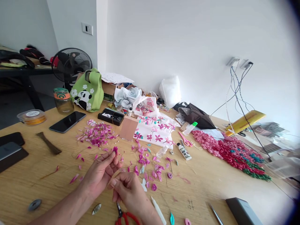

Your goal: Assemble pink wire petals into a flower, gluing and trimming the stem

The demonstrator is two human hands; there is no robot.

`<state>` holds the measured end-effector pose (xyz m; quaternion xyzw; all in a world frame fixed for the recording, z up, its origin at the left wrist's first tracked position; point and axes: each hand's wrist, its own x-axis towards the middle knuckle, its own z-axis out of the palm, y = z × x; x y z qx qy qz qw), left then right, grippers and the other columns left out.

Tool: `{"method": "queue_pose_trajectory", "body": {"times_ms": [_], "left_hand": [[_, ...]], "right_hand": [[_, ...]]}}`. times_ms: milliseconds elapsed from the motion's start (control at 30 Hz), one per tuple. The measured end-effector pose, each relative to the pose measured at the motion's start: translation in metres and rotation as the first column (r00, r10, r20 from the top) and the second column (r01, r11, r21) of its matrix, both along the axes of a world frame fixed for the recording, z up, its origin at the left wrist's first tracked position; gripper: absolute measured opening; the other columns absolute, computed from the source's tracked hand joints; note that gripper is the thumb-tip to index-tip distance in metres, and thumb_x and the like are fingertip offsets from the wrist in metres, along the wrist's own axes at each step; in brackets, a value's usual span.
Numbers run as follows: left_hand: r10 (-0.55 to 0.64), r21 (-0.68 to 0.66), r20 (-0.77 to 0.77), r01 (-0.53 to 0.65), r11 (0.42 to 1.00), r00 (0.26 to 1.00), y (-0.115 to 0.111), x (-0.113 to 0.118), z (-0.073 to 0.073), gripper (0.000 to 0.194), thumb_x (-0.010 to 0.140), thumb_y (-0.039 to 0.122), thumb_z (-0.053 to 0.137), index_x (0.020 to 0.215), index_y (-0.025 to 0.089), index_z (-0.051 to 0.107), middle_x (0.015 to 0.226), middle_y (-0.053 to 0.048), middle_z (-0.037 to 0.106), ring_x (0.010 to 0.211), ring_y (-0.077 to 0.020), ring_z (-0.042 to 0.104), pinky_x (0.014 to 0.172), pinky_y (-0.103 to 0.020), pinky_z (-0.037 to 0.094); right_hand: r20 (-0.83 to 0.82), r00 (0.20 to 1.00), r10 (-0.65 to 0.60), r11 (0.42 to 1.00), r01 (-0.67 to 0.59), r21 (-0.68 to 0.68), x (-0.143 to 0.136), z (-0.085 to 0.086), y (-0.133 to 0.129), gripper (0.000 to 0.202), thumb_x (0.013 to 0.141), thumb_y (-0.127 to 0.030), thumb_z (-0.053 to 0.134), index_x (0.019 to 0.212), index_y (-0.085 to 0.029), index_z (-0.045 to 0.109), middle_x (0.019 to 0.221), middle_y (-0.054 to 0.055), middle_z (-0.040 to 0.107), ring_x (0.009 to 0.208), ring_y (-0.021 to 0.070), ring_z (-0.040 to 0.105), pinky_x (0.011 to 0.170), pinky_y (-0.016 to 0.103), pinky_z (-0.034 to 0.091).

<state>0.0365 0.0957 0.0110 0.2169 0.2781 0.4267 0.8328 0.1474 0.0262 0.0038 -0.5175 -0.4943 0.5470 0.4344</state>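
My left hand [100, 173] pinches a small magenta petal flower [115, 149] between thumb and fingertips, held above the table. Close to it on the right, my right hand [131, 190] is closed in a pinch. What its fingers hold, perhaps a thin strand, is too fine to make out. Beneath my right hand lie red-handled scissors [126, 217], partly covered by it. Loose pink and magenta petals [142, 157] lie scattered just beyond both hands, and a larger petal heap [97, 133] sits farther back on the left. A white pen-like stick [158, 210] rests beside my right wrist.
On the wooden table stand a white sheet with flower pieces [154, 132], a glue bottle [184, 152], pink scissors [185, 139], a phone [67, 122], a black case [110, 117] and a green panda bag [87, 93]. Pink-red bundles [225, 150] lie right; tweezers [216, 213] are nearer.
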Motion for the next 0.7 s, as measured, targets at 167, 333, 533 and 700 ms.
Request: {"method": "queue_pose_trajectory", "body": {"times_ms": [167,333,533,700], "left_hand": [[0.035,-0.010,-0.015,-0.035,0.999,0.999,0.001,0.001,-0.005,0.024,0.057,0.022,0.087,0.068,0.012,0.068,0.054,0.003,0.061,0.037,0.0001,0.038,0.040,-0.013,0.039],[-0.057,-0.018,-0.013,0.057,0.998,0.998,-0.003,0.003,-0.008,0.022,0.057,0.020,0.086,0.067,0.010,0.069,0.053,0.001,0.061,0.038,0.0009,0.034,0.039,-0.012,0.032],[-0.102,-0.020,-0.017,0.102,0.995,0.995,-0.005,0.004,-0.007,0.023,0.058,0.023,0.086,0.069,0.009,0.071,0.053,0.001,0.061,0.039,0.0004,0.035,0.041,-0.014,0.034],[-0.105,-0.029,-0.020,0.104,0.994,0.994,-0.006,0.004,-0.007,0.024,0.057,0.023,0.086,0.069,0.009,0.071,0.054,0.000,0.062,0.039,0.0002,0.036,0.042,-0.014,0.034]], "right_hand": [[0.213,0.839,-0.501,0.856,0.444,0.265,0.059,0.003,0.004,0.032,0.083,-0.045,0.055,0.075,-0.016,0.066,0.059,0.001,0.057,0.054,0.0130,0.049,0.054,0.024,0.038],[0.675,0.454,-0.582,0.811,0.385,0.440,0.096,-0.021,0.010,0.017,0.081,-0.016,0.055,0.084,-0.018,0.072,0.082,0.008,0.063,0.083,0.0241,0.054,0.076,0.034,0.041],[0.828,0.320,-0.461,0.884,0.248,0.396,0.086,-0.035,0.012,0.026,0.080,-0.004,0.050,0.082,-0.018,0.073,0.087,0.010,0.059,0.090,0.0266,0.050,0.081,0.036,0.042],[0.743,0.413,-0.527,0.850,0.281,0.447,0.084,-0.031,0.014,0.021,0.083,-0.012,0.051,0.080,-0.018,0.071,0.085,0.009,0.059,0.088,0.0258,0.050,0.080,0.036,0.040]]}}
